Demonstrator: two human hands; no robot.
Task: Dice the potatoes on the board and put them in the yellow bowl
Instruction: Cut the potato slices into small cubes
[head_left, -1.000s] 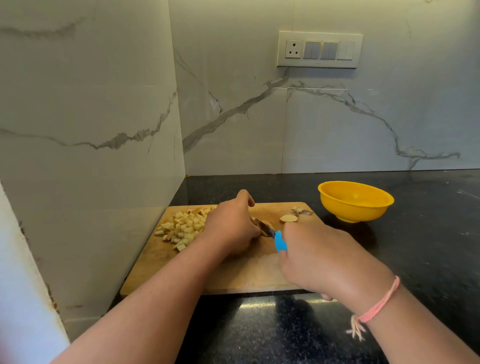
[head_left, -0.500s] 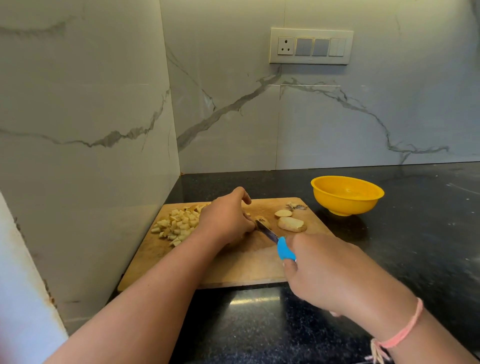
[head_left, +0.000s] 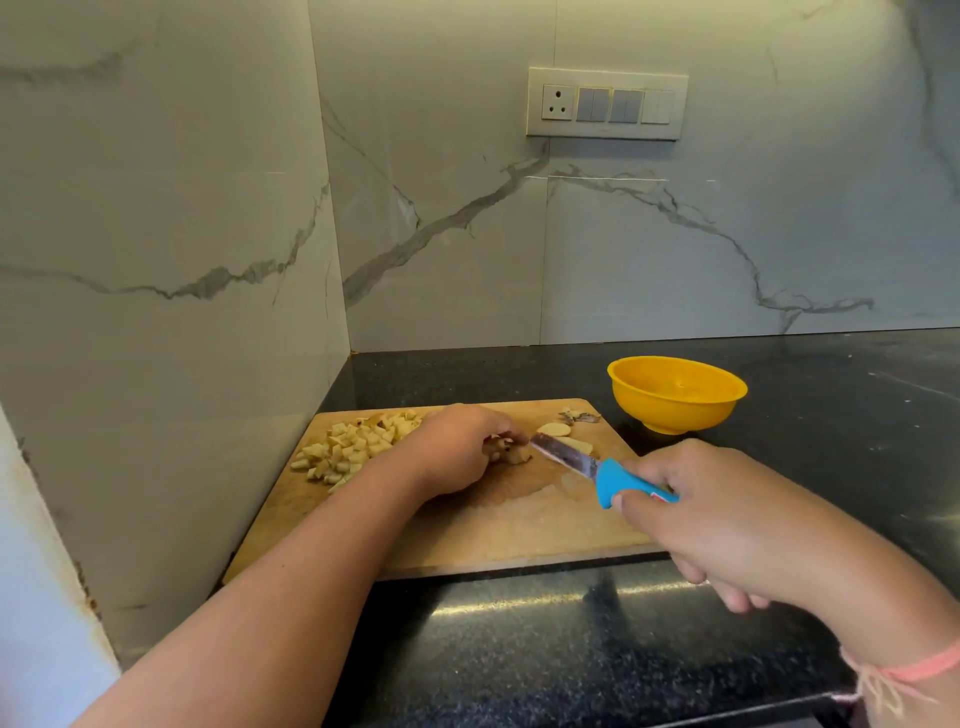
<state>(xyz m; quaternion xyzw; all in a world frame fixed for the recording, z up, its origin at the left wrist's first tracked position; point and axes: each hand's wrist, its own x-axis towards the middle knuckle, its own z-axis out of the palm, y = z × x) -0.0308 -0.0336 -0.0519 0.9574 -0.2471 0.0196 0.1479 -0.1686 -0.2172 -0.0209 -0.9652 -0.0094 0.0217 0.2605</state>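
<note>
Pinning potato piece (head_left: 514, 454) under curled left hand (head_left: 457, 448) fingers, clamping right hand (head_left: 727, 519) fingers round knife (head_left: 597, 470) handle — setting blade tip against the piece just beside left fingertips. Aiming for tucked fingertips, straight downward strokes; noting diced pile (head_left: 348, 449) left of the knuckles, yellow bowl (head_left: 675, 410) empty beyond right fingers.

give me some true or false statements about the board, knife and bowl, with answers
1. The yellow bowl holds no potato. True.
2. The right hand grips a knife with a red handle. False: the handle is blue.
3. The diced potato pile lies on the left part of the cutting board. True.
4. The left hand rests on the counter, off the board. False: it holds a potato piece on the board, at the knife's tip.
5. The bowl stands on the board. False: it stands on the counter, beyond the board's far right corner.
</note>
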